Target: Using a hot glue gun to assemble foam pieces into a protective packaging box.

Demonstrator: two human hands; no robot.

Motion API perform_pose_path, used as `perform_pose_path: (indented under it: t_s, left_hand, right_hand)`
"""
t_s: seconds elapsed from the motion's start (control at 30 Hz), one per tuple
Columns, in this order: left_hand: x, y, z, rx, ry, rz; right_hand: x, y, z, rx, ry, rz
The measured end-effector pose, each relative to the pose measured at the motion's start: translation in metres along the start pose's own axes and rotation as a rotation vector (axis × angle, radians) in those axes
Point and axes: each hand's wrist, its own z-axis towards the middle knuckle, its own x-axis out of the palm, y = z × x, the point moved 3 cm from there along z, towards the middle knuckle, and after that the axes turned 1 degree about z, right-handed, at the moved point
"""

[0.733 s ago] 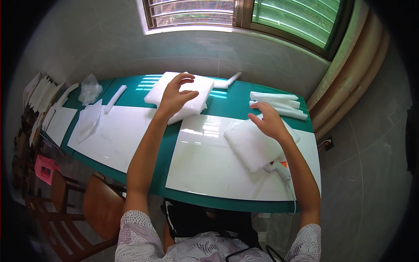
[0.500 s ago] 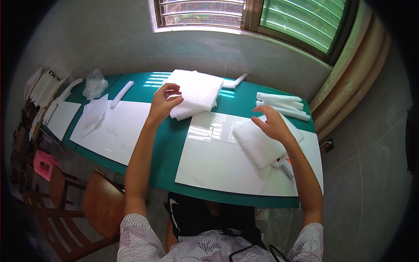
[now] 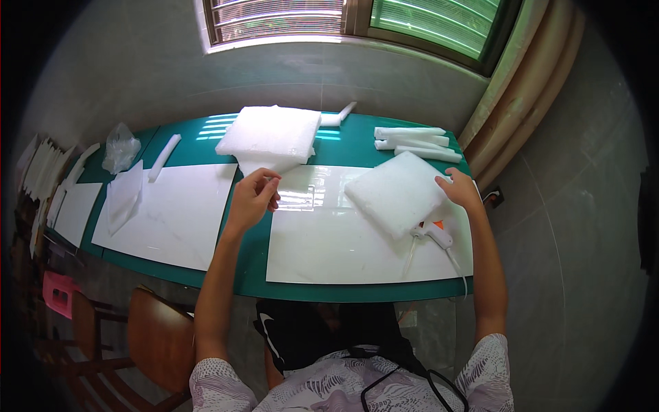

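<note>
My left hand (image 3: 254, 200) is over the green table between the two white boards, its fingers curled in toward the thumb, and nothing shows in them. It is close in front of a stack of white foam sheets (image 3: 271, 134). My right hand (image 3: 458, 187) pinches the right edge of a square white foam sheet (image 3: 397, 193), which lies tilted over the right white board (image 3: 329, 250). A white glue gun (image 3: 438, 236) with an orange part sits just in front of that sheet, its cable running to the table's front edge.
Several white foam strips (image 3: 415, 141) lie at the back right. The left white board (image 3: 178, 220) bears a thin folded white sheet (image 3: 125, 199); a foam strip (image 3: 165, 158) and a clear plastic bag (image 3: 121, 147) are behind. Wooden chairs (image 3: 161, 333) and a pink stool (image 3: 60, 294) stand at the left.
My view has turned to the right. My right hand has moved from above the foam sheet to its right edge; the glue gun shows more fully. My left hand has come nearer, its fingers closing.
</note>
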Motion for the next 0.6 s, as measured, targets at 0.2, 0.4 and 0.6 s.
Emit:
perform_pose_path:
  t_s: [0.2,0.4,0.6]
  left_hand:
    - [0.085,-0.015,-0.02,0.406,0.216,0.158]
    - [0.124,-0.002,-0.012,0.199,0.241,0.06]
    - [0.095,0.009,-0.02,0.218,0.123,0.082]
  right_hand:
    - [0.001,-0.019,-0.001,0.141,0.155,0.039]
    - [-0.003,-0.017,-0.006,0.1,0.172,0.184]
    - [-0.014,0.033,-0.04,0.083,0.269,0.465]
